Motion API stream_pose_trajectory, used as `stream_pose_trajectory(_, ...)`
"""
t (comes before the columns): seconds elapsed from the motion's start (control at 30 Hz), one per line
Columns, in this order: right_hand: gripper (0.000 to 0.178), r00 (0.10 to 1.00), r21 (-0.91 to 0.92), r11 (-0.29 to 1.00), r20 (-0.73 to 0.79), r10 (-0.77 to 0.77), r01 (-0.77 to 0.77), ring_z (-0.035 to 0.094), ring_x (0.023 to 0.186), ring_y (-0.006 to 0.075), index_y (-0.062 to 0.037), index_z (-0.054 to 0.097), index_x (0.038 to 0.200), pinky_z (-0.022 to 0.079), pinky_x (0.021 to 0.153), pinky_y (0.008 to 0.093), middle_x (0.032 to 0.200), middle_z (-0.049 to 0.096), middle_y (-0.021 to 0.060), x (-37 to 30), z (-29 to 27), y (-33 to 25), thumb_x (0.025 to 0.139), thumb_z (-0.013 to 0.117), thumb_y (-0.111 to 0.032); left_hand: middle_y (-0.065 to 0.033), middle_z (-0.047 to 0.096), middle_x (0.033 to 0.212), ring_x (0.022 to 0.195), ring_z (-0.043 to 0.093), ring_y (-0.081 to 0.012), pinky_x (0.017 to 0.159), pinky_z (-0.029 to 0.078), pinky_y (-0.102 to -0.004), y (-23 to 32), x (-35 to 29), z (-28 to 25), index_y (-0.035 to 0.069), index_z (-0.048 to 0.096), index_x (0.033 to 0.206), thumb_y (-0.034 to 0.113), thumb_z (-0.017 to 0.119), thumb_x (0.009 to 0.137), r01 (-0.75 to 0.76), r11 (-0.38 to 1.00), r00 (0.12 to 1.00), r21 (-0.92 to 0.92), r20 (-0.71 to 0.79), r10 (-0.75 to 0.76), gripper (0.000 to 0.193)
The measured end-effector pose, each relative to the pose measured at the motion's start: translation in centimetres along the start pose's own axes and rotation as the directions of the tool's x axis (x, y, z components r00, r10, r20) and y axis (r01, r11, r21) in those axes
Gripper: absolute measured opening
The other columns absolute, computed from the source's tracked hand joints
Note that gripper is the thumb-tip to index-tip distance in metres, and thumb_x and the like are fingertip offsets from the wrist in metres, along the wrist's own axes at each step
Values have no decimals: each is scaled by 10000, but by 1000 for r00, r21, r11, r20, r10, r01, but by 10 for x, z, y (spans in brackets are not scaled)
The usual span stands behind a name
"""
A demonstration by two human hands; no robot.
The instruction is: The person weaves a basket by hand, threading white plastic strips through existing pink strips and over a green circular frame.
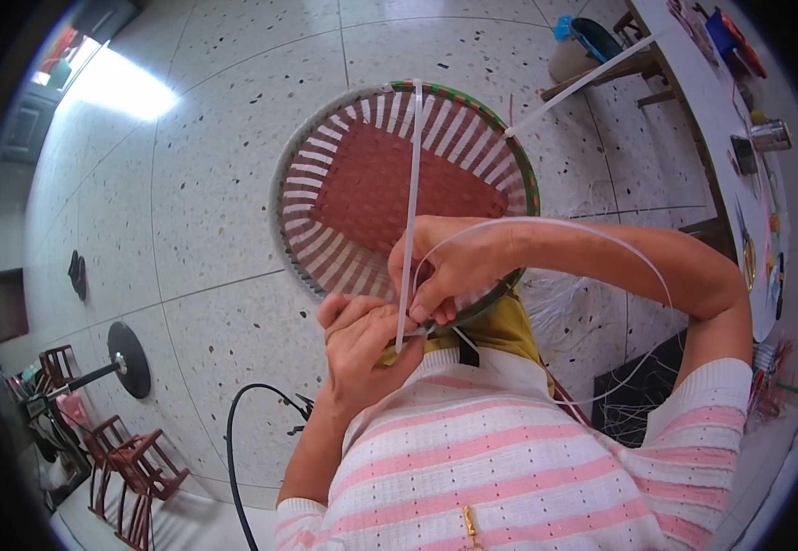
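A round woven basket (390,170) with a reddish-brown bottom and white-striped sides lies in front of my lap. Its rim is green and orange on the right and wrapped in pale strip on the left. My left hand (362,344) is closed on the basket's near rim. Just beside it, my right hand (449,266) pinches a thin translucent plastic strip (592,229), which loops back over my right forearm. A flat white strip (415,174) spans the basket from far rim to near rim, passing in front of my right fingers. The fingertips at the rim are partly hidden.
Another white strip (583,84) runs from the right rim toward a long table (707,101) holding tools and a metal cup (771,136). A bucket (578,60) stands beyond. Small brown chairs (146,459) and a round black stand base (130,360) are at left.
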State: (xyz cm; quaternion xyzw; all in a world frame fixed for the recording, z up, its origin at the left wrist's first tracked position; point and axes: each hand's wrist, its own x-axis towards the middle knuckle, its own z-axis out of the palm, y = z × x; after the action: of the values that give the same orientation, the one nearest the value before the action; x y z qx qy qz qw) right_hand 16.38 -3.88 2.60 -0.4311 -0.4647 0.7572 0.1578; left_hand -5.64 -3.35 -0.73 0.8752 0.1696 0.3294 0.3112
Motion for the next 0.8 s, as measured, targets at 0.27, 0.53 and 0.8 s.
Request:
stream_pose_trajectory(0.27, 120, 999, 50, 999, 39, 18, -20, 682, 676, 132, 32, 680, 876, 556, 604, 243, 778, 702, 88, -2, -13, 4, 838, 763, -46, -18, 665, 748, 729, 637, -197, 879, 378, -377, -2, 7, 3, 95, 665, 839, 47, 795, 581, 20, 1000, 999, 9, -25, -20, 293)
stream_pose_trajectory(0.53, 191, 999, 49, 998, 26, -31, 29, 668, 673, 96, -12, 711, 893, 534, 593, 210, 770, 698, 43, -5, -22, 3, 802, 824, -137, -6, 612, 687, 690, 607, -195, 880, 371, -391, 0, 20, 5, 105, 619, 787, 61, 781, 587, -1, 999, 998, 33, -64, 3, 262)
stream_pose_trajectory(0.8, 179, 996, 90, 993, 49, -76, 72, 665, 669, 82, -20, 682, 886, 538, 581, 202, 765, 691, 29, -2, -21, 15, 810, 815, -112, -12, 610, 679, 685, 607, -195, 899, 365, -397, -1, 19, 8, 104, 607, 762, 71, 767, 585, -12, 998, 998, 66, -64, 16, 241)
